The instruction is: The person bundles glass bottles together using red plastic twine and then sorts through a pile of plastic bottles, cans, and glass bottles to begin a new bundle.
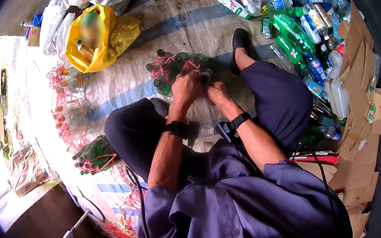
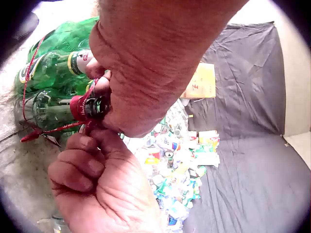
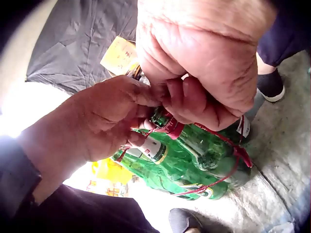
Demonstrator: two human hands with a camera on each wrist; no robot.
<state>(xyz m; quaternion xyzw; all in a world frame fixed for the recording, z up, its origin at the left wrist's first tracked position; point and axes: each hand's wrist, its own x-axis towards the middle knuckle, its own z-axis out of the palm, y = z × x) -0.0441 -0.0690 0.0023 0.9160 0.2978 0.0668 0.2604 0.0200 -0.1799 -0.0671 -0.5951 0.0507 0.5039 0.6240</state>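
Left hand, nearest to its wrist camera, pinches red cord at a bottle's neck; right hand, its fingers curled, seems to pinch the cord too. Green bottles sit bundled on the sheet, before the person. Being glass, they should be stiff, slippery, breakable, rather heavy together; best held by several necks. Further out are the yellow bag and plastic bottles.

Prob. a recycling-sorting spot, w/ heaped plastic btls, cardboard & tied glass btls.
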